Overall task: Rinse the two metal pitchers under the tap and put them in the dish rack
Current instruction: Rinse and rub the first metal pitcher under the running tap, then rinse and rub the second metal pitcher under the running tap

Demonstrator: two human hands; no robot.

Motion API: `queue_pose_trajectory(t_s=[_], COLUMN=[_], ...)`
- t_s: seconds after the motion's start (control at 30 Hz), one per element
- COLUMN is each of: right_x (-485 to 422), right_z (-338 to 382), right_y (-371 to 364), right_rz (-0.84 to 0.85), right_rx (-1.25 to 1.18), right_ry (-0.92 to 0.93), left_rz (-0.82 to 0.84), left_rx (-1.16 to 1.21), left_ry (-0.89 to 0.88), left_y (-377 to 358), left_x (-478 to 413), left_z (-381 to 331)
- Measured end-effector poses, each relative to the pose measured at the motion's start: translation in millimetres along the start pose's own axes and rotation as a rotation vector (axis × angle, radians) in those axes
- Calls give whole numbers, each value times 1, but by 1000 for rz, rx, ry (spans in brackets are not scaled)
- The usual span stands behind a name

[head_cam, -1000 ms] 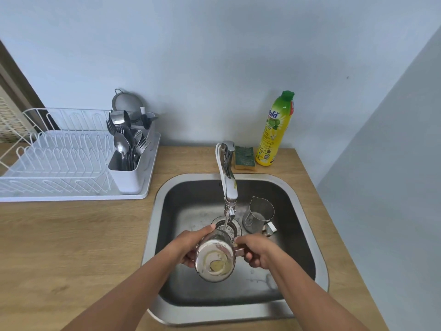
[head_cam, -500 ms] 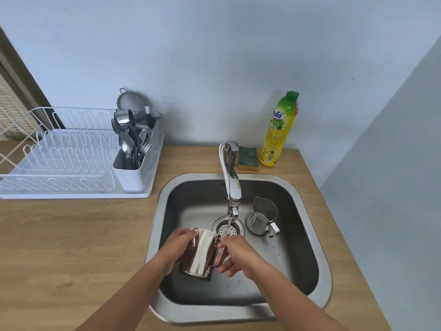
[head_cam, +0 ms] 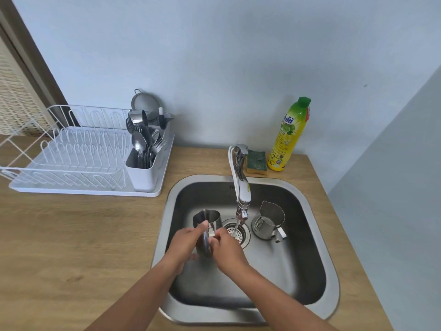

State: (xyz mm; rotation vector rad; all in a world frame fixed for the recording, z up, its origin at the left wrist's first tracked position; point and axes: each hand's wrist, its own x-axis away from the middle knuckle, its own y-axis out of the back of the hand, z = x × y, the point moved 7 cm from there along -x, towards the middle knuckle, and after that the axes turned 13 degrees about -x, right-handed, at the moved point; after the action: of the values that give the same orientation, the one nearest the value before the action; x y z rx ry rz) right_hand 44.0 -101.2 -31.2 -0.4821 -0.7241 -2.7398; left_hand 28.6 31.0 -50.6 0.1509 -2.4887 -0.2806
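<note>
Left hand wraps the body of the held pitcher, thumb up along its side. Right hand curls in from the right and grips the same pitcher at its handle side. Pitcher is upright, mouth up, over the left part of the sink at frame centre, just left of the drain and clear of the water. Tap runs a thin stream onto the drain. Second pitcher stands upright on the sink floor right of the drain, handle toward the lower right, untouched. Dish rack sits on the wooden counter at upper left, its cutlery holder full of spoons and forks. Sponge and yellow soap bottle are behind the tap.
</note>
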Motion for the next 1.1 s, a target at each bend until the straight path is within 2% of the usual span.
queue_pose_trajectory(t_s=[0.23, 0.47, 0.6, 0.73, 0.87, 0.93, 1.1], right_x=[3, 3, 3, 0, -1, -6, -23], right_z=[-1, -10, -40, -61, -79, -91, -115], right_y=[-4, 4, 34, 89, 139, 151, 154], right_rz=[-20, -54, -131, -331, -531, -550, -445], right_rx=[-66, -97, -45, 59, 64, 31, -100], right_ry=[117, 143, 64, 39, -28, -123, -299], left_rz=[-11, -63, -74, -92, -110, -132, -142], left_rx=[47, 28, 0, 23, 41, 24, -25], left_ry=[-12, -54, -43, 4, 28, 34, 55], left_y=[-11, -5, 1, 10, 14, 15, 14], left_x=[-1, -13, -26, -48, -70, -80, -92], left_z=[-6, -3, 3, 12, 7, 3, -3])
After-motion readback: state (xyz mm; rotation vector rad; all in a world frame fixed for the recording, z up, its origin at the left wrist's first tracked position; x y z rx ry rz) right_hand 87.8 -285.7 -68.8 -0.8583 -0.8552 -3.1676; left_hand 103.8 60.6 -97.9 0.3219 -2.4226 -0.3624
